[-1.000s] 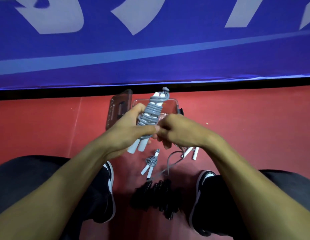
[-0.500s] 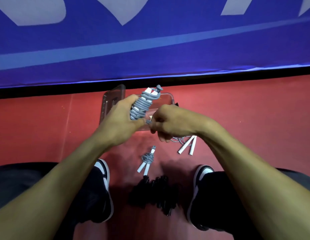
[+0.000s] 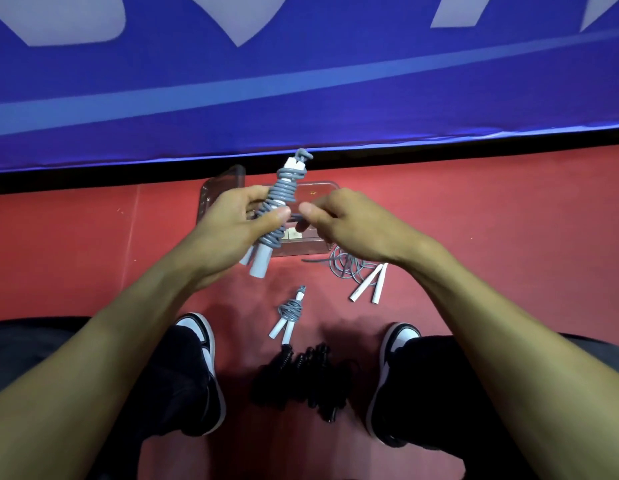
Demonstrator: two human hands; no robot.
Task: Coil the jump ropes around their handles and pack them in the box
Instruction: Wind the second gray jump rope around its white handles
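I see left hand (image 3: 228,230) gripping coiled grey rope bundle (image 3: 278,209) by paired white handles, tilted, above box. Right hand (image 3: 339,220) pinching rope tail at bundle's middle. Since half second ago hands drawn slightly apart, bundle raised: I judge final tuck underway. Clear box (image 3: 302,249) on red floor (image 3: 508,209) behind hands; contents mostly hidden, small white pieces showing.

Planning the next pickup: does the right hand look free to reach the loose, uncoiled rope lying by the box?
Probably not yet. The right hand pinches the cord end of the coiled rope in the left hand; the loose rope lies unobstructed just below it.
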